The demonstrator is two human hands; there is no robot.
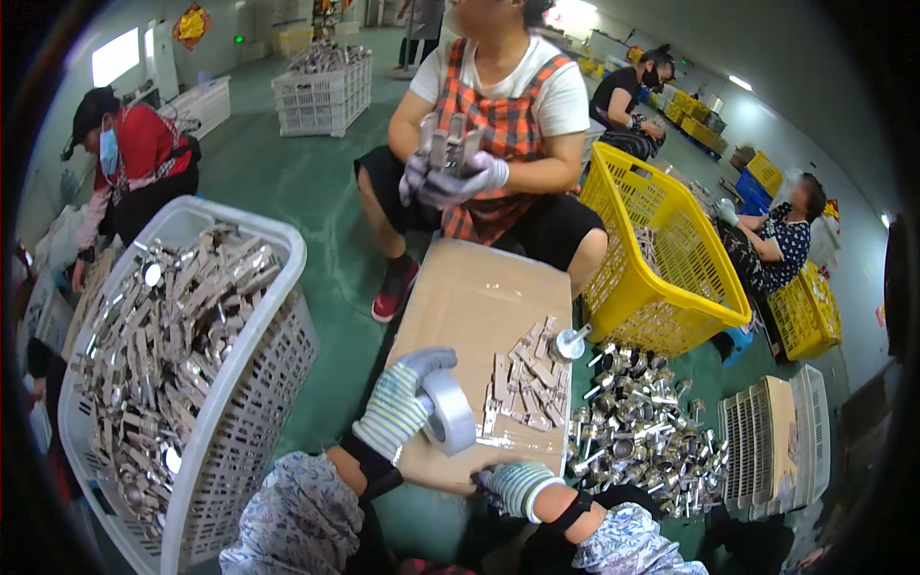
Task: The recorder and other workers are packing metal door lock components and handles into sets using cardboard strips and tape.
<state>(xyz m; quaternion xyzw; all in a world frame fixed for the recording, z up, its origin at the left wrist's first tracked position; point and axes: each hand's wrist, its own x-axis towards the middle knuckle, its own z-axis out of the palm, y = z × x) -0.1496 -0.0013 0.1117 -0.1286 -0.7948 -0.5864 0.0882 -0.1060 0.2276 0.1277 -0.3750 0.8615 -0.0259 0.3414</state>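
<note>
My left hand [391,414], in a striped work glove with grey fingers, is closed around a roll of grey tape [457,414] above the brown cardboard [460,287]. At the cardboard's near edge is my right hand [522,487], gloved the same way. Its fingers are bent and drawn together at the edge; what they pinch, if anything, is hidden. On the cardboard's right half lie several flat, narrow metal pieces [525,383] in a loose heap. A round metal part with a stem [572,342] rests at its right edge. A shiny clear strip crosses the surface near my right hand.
A white crate [292,249] full of metal pieces stands at left. To the right are a pile of small metal cups with stems [637,436], a yellow crate [661,297] and stacked white crates [815,431]. Opposite, a person [498,125] holds metal pieces; other people sit around.
</note>
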